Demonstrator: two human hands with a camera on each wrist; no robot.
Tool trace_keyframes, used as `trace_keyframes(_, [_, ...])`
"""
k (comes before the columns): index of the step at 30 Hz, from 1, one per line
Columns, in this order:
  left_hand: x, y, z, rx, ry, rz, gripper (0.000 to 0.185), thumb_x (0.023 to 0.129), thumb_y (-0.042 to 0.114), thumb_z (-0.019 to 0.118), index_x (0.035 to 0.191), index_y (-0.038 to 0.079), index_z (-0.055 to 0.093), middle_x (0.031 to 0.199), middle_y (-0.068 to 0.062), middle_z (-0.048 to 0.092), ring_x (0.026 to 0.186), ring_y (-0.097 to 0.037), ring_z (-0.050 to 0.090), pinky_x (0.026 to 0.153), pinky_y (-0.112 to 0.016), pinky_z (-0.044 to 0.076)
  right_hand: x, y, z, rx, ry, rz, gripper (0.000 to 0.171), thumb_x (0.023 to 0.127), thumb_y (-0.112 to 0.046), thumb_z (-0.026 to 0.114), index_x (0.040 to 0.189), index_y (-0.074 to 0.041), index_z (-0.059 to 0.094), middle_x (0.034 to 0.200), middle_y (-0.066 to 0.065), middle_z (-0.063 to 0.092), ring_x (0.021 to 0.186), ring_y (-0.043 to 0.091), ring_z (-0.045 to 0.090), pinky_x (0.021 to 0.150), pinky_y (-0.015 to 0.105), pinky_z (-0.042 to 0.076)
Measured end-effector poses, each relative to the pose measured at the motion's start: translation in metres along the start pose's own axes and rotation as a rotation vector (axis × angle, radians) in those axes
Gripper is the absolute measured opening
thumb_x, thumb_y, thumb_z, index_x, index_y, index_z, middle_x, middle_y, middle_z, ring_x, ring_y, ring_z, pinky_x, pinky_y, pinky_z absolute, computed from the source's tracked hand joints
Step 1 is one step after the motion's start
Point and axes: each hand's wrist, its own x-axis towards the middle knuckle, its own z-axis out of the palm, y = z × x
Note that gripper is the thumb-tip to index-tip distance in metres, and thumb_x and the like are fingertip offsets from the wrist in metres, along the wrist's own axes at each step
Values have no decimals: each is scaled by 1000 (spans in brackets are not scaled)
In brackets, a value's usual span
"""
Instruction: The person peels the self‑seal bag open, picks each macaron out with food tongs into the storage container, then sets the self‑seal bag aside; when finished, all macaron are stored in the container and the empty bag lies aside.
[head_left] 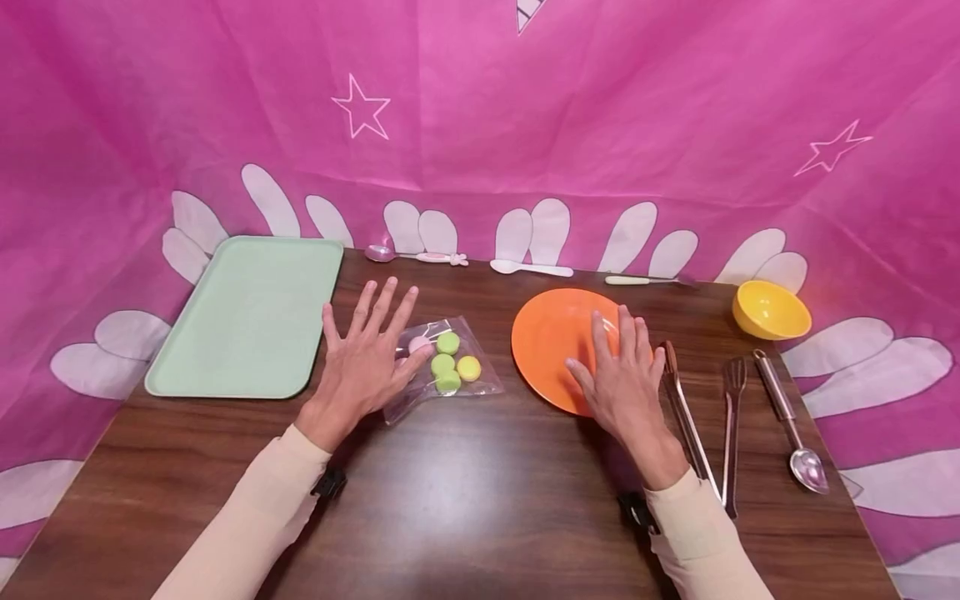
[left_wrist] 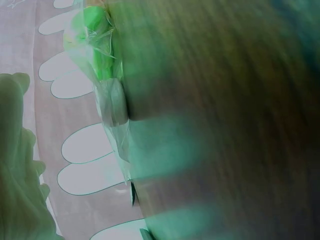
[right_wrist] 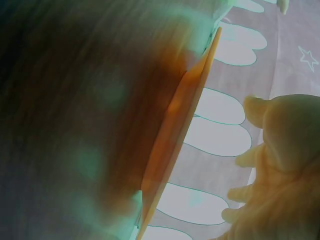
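My left hand [head_left: 358, 367], fingers spread and straight, hovers palm down between the green tray [head_left: 247, 317] and a clear plastic bag [head_left: 480, 379]. Inside the bag are several round macarons [head_left: 447, 342], green, yellow and pale pink; my left thumb overlaps its left side in the head view. Over the right part of an orange plate [head_left: 543, 350] is my right hand [head_left: 626, 383], its fingers also extended and holding nothing. Both wrist views show the hands raised above the table, with the bag [left_wrist: 112, 100] and the plate [right_wrist: 170, 135] lying below palm level.
Along the back edge lie a pink-handled spoon [head_left: 438, 258], a white spoon [head_left: 532, 269] and a pale-handled utensil [head_left: 630, 280]. To the right are metal tongs [head_left: 693, 425], a slotted utensil [head_left: 732, 425], a metal scoop [head_left: 807, 468] and a yellow bowl [head_left: 771, 310]. Pink cloth [head_left: 465, 100] surrounds the table.
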Motion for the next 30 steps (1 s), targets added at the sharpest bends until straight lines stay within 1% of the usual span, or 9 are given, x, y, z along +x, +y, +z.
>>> trace_keyframes(6, [-2, 0, 0, 0, -9, -1, 85, 103, 69, 49, 173, 30, 20, 182, -6, 17, 171, -33, 10, 123, -87, 5, -4, -4, -2, 13, 10, 4, 82, 102, -42, 68, 168, -13, 29, 176, 29, 11, 162, 55, 11, 122, 87, 11])
trace_keyframes(8, [-4, 1, 0, 4, -19, 0, 85, 103, 68, 49, 173, 29, 20, 182, -6, 17, 170, -34, 10, 122, -87, 5, -6, -8, -2, 40, 42, -12, 81, 101, -39, 71, 167, -12, 32, 175, 29, 15, 162, 54, 15, 122, 86, 12])
trace_keyframes(11, [-7, 6, 0, 6, -49, 5, 83, 105, 66, 48, 173, 29, 20, 182, -5, 18, 170, -34, 12, 122, -87, 8, -9, -16, 1, 75, 108, -73, 78, 98, -35, 76, 162, -8, 40, 168, 31, 28, 157, 52, 26, 121, 80, 20])
trace_keyframes(13, [-9, 11, 2, -2, -82, 14, 81, 106, 66, 47, 173, 29, 21, 182, -5, 19, 170, -34, 14, 122, -87, 10, -11, -23, 4, 97, 144, -131, 73, 96, -33, 79, 155, -4, 48, 160, 32, 40, 149, 52, 37, 118, 75, 26])
trace_keyframes(15, [-11, 18, 4, -26, -126, 30, 80, 107, 65, 47, 173, 28, 22, 182, -5, 20, 170, -34, 15, 123, -86, 12, -13, -32, 8, 111, 157, -195, 66, 94, -31, 82, 148, -2, 56, 150, 30, 52, 141, 50, 48, 113, 69, 34])
trace_keyframes(19, [-14, 32, 9, -73, -222, 68, 75, 108, 61, 48, 172, 26, 28, 181, -7, 23, 169, -36, 18, 122, -86, 15, -14, -53, 19, 135, 122, -309, 51, 91, -31, 87, 131, -3, 70, 130, 23, 67, 120, 44, 62, 106, 63, 48])
trace_keyframes(22, [-15, 40, 11, -79, -286, 88, 72, 110, 59, 48, 171, 25, 30, 180, -8, 24, 168, -37, 20, 120, -87, 18, -13, -68, 26, 123, 93, -390, 43, 88, -29, 90, 119, -4, 74, 114, 17, 70, 105, 37, 67, 96, 57, 56])
trace_keyframes(25, [-16, 45, 12, -75, -331, 90, 71, 109, 58, 49, 170, 24, 32, 180, -9, 27, 167, -39, 23, 119, -87, 22, -11, -80, 30, 88, 85, -454, 36, 86, -27, 92, 110, -5, 76, 102, 12, 70, 92, 31, 67, 87, 51, 58])
trace_keyframes(30, [-16, 48, 13, -73, -361, 84, 69, 110, 54, 51, 170, 26, 33, 180, -7, 27, 167, -38, 23, 120, -85, 27, -7, -89, 34, 46, 91, -491, 20, 87, -18, 89, 97, -6, 76, 90, 9, 70, 80, 29, 69, 77, 48, 59])
